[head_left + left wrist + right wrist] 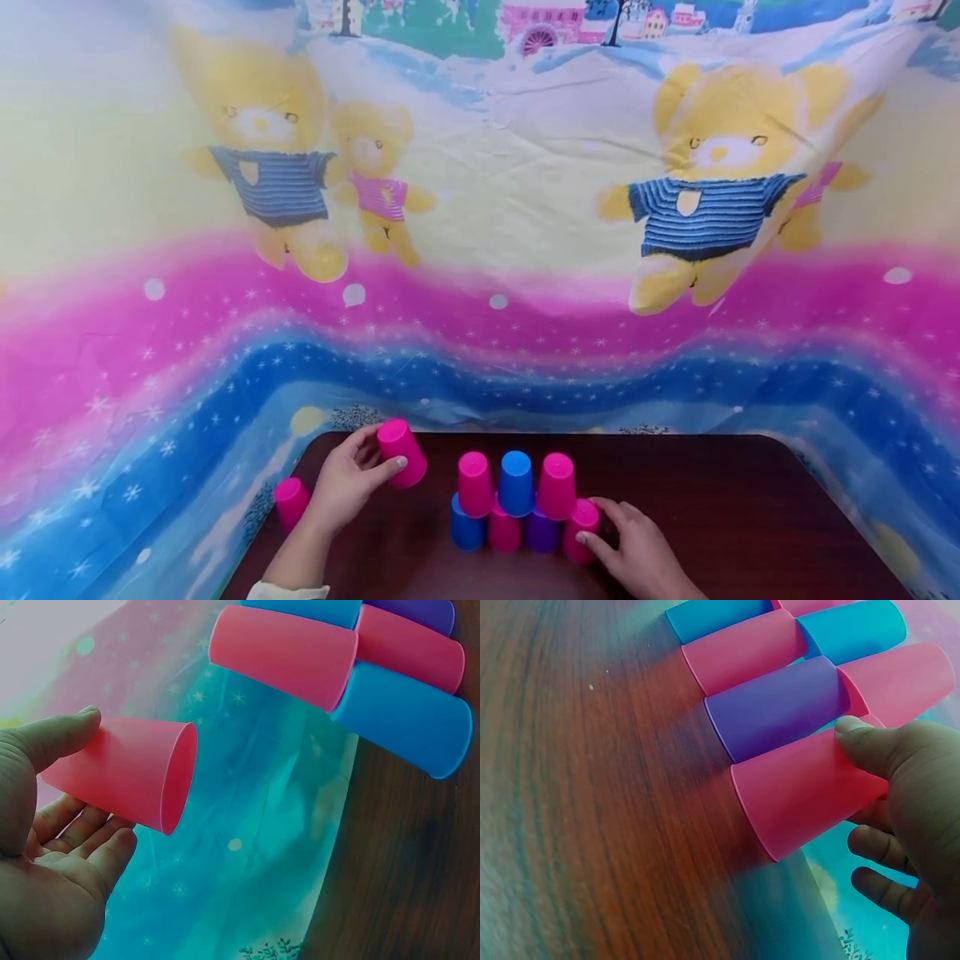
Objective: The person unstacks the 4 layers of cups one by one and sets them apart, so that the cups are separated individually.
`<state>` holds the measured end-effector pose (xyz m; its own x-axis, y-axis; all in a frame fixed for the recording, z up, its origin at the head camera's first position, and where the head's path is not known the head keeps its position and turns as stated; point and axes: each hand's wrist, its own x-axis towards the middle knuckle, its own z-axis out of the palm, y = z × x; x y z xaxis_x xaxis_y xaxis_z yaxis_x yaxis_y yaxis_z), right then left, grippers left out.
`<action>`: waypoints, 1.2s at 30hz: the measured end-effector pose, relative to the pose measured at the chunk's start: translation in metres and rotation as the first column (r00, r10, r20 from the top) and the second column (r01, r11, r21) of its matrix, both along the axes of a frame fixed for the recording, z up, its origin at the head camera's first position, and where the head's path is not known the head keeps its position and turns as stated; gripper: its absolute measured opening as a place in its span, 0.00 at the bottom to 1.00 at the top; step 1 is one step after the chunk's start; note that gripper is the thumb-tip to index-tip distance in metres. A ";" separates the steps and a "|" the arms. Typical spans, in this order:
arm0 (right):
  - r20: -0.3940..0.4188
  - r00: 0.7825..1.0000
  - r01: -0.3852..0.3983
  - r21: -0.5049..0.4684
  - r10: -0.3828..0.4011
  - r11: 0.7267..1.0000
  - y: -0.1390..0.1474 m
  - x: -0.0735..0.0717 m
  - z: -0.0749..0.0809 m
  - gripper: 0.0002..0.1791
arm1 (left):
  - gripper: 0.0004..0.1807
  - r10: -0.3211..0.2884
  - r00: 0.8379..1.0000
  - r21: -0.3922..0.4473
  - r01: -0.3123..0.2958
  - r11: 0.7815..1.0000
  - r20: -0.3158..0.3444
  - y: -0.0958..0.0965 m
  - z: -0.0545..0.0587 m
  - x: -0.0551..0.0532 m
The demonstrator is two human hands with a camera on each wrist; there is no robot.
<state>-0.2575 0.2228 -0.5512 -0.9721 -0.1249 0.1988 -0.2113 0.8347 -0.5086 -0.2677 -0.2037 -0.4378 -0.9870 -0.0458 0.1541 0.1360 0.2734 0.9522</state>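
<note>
Stacked cups (516, 485) stand on a dark table (705, 483) before bear-printed cloth (510, 208).

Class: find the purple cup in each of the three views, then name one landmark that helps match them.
Head: the purple cup is in the bottom row, third from the left.
Left wrist: top right corner, cut off by the picture's edge.
Right wrist: above centre, slightly right.
Shared landmark: the blue cup ending the bottom row.

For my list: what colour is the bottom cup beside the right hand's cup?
The cup is purple, clearest in the right wrist view.
</note>
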 end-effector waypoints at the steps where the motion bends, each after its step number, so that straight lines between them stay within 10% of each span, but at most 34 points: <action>1: 0.001 1.000 0.001 0.001 -0.001 1.000 0.000 0.000 0.000 0.33 | 0.40 -0.002 1.000 -0.001 0.002 1.000 0.005 -0.001 -0.001 0.000; 36: -0.025 1.000 -0.014 -0.005 0.014 1.000 0.001 0.001 0.000 0.32 | 0.45 0.173 0.978 -0.086 -0.163 0.983 0.116 -0.053 -0.063 0.019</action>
<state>-0.2567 0.2237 -0.5514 -0.9649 -0.1377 0.2237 -0.2359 0.8288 -0.5074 -0.2490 -0.2568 -0.5003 -0.9778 -0.2055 0.0415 -0.0347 0.3540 0.9346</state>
